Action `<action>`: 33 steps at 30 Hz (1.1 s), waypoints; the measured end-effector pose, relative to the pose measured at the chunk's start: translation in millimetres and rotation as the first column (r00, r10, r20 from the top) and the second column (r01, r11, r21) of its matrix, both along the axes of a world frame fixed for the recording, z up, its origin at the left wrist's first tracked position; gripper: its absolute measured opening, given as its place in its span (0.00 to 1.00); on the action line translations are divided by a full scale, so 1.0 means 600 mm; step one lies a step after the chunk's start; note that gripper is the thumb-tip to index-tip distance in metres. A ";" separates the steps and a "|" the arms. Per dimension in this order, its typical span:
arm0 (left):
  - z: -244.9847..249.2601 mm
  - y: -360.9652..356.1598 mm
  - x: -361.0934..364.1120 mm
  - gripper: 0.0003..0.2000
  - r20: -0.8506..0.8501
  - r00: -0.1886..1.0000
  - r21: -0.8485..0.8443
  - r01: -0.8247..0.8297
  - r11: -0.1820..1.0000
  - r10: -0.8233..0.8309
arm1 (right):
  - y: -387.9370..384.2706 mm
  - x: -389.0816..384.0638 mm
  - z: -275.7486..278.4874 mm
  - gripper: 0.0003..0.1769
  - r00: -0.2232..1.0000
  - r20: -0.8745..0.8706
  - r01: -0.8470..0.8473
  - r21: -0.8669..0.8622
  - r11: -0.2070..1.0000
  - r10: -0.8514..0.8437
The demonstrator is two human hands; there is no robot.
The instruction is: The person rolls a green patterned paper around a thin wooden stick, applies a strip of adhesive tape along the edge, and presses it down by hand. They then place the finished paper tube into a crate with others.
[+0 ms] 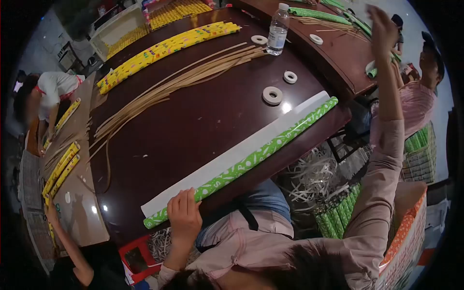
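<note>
A roll of green wrapping paper (pixel 244 166) with a white pattern lies slantwise along the table's near edge. Its white underside (pixel 232 157) is partly unrolled on the far side. My left hand (pixel 184 212) is closed over the left end of the roll, fingers bent across it. Up at the top right, away from the roll, my right hand (pixel 382 29) is raised with its fingers stretched out, and I see nothing in it. White tape rolls (pixel 272 95) lie on the table beyond the paper.
The dark table (pixel 159 159) holds a bundle of thin brown strips (pixel 179 82), yellow patterned rolls (pixel 164 50) and a water bottle (pixel 278 30). Other people work at the left and right. Paper scraps (pixel 314 174) and green rolls (pixel 338 212) are below, on my right.
</note>
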State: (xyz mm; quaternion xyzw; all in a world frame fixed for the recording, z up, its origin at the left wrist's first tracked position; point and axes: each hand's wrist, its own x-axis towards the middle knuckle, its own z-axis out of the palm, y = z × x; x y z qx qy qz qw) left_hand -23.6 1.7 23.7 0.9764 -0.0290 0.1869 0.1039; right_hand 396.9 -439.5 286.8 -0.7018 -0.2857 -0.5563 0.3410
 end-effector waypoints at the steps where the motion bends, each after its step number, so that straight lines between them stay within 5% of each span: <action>1: -0.001 0.000 -0.001 0.20 0.003 1.000 0.011 -0.017 1.000 0.017 | 0.124 -0.005 -0.056 0.15 0.995 -0.099 -0.032 0.004 0.999 0.032; 2: -0.002 0.000 -0.002 0.20 0.017 1.000 0.027 -0.009 1.000 0.009 | 0.186 0.011 -0.108 0.18 0.875 -0.459 -0.159 0.026 0.987 0.153; 4: -0.008 0.004 -0.001 0.21 0.048 0.999 0.036 0.012 0.999 -0.014 | 0.298 0.064 -0.204 0.16 0.837 -0.546 -0.041 -0.129 0.991 -0.036; 7: -0.002 0.004 -0.002 0.20 0.040 0.999 0.045 0.011 0.999 -0.013 | 0.407 0.116 -0.308 0.16 0.626 -0.759 0.175 -0.088 0.981 -0.180; 11: -0.003 0.004 -0.001 0.20 0.045 0.999 0.025 0.014 1.000 -0.015 | 0.475 0.169 -0.419 0.16 0.400 -0.887 0.365 -0.077 0.928 -0.231; 12: -0.002 0.004 -0.001 0.20 0.051 0.999 0.038 0.014 0.999 -0.016 | 0.483 0.162 -0.417 0.23 0.297 -0.937 0.292 -0.093 0.952 -0.182; 16: 0.000 0.004 -0.002 0.19 0.037 0.999 0.064 0.007 0.998 -0.009 | 0.503 0.166 -0.430 0.30 0.260 -0.916 0.360 -0.201 0.911 -0.305; 18: -0.003 0.004 -0.003 0.20 0.012 1.000 0.051 0.001 0.999 -0.001 | 0.497 0.152 -0.403 0.27 0.131 -0.979 0.262 -0.116 0.958 -0.155; 19: -0.002 0.005 -0.003 0.20 0.010 1.000 0.054 0.002 0.999 -0.003 | 0.507 0.144 -0.402 0.23 0.236 -0.957 0.378 -0.069 0.923 -0.168; 22: -0.002 0.002 -0.004 0.20 0.007 1.000 0.032 -0.003 0.999 0.003 | 0.493 0.123 -0.380 0.21 0.323 -0.946 0.337 0.087 0.937 -0.028; 23: -0.002 0.002 -0.003 0.20 0.017 1.000 0.045 -0.005 0.999 0.004 | 0.478 0.234 -0.460 0.21 0.250 -0.962 0.312 0.189 0.931 0.111; 26: -0.009 0.003 -0.002 0.21 0.034 0.999 0.037 -0.014 0.999 0.013 | 0.465 0.283 -0.490 0.20 0.304 -0.916 0.315 0.356 0.880 0.261; 28: -0.008 0.005 -0.004 0.21 0.039 0.999 0.051 0.006 0.999 -0.008 | 0.450 0.145 -0.371 0.15 0.357 -0.931 0.405 0.080 0.911 -0.077; 30: -0.003 0.003 -0.004 0.22 0.042 0.999 0.041 -0.022 0.999 0.021 | 0.428 0.187 -0.372 0.13 0.474 -0.880 0.416 0.244 0.876 0.020; 31: -0.003 0.003 -0.005 0.22 0.049 0.999 0.053 -0.012 0.999 0.009 | 0.422 0.169 -0.341 0.14 0.559 -0.796 0.291 0.449 0.845 0.230; 32: -0.002 0.003 -0.004 0.22 0.056 0.998 0.065 -0.001 0.998 -0.003 | 0.421 0.157 -0.303 0.14 0.583 -0.728 0.312 0.610 0.729 0.360; 33: 0.003 0.002 -0.004 0.22 0.041 0.999 0.057 -0.011 0.998 0.008 | 0.400 0.250 -0.328 0.13 0.717 -0.490 0.103 0.778 0.620 0.495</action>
